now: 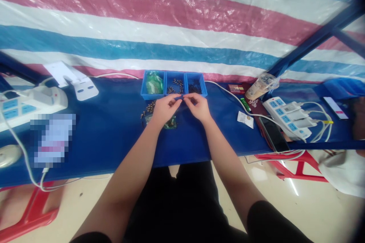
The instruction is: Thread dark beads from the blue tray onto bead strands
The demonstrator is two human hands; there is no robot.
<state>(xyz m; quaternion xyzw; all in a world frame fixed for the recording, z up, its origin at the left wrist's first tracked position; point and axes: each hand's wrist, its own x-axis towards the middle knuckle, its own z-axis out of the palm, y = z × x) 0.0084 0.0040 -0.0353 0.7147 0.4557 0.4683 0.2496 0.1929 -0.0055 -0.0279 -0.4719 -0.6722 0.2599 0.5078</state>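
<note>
My left hand (167, 107) and my right hand (197, 106) meet in front of the blue bins, fingertips pinched close together. Whatever small piece they hold is too tiny to name. Behind them stand three joined blue bins. The left bin (144, 90) has a green plastic bag (154, 83) in it. Small dark and brassy parts (178, 83) lie in the middle bin, and dark small pieces (194, 85) in the right one. A pile of similar small parts (149, 108) is on the table beside my left hand. A greenish bag (171, 123) lies partly hidden under that hand.
Left are a white power strip (54, 98), a white stand (85, 87) and a blurred-out phone (55, 140). Right are a drink cup (258, 88), a small white packet (245, 119), a dark phone (274, 134), another power strip (285, 117) and cables. A striped sheet (171, 34) hangs behind.
</note>
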